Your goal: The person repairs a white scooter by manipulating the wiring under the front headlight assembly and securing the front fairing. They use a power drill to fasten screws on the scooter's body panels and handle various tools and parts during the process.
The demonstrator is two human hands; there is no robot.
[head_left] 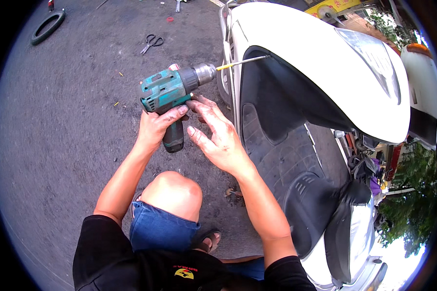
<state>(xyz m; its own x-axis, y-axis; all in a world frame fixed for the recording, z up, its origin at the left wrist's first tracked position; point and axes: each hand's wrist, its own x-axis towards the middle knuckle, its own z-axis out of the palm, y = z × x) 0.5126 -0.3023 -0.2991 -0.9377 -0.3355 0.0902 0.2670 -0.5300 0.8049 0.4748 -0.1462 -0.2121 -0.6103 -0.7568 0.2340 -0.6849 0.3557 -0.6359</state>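
Observation:
My left hand [154, 127] is closed around the black grip of a teal and black cordless drill [167, 89], thumb along its side. A long screwdriver bit [240, 62], partly yellow, sticks out of the drill's silver chuck [206, 72] to the right. Its tip overlaps the black inner panel [277, 97] of a white scooter [320, 43]; whether it touches there, I cannot tell. My right hand [222, 136] is open beside the drill, fingers and thumb apart. Its fingertips lie by the drill's body just below the chuck, and dark grime marks them.
On the dark asphalt lie black-handled scissors [153, 41], a small red ring [170, 19] and a tyre [48, 28]. The scooter's floorboard [281, 150] and black seat [308, 206] stretch along my right. Another white vehicle [417, 80] stands beyond it. My bent knee [172, 194] is below the drill.

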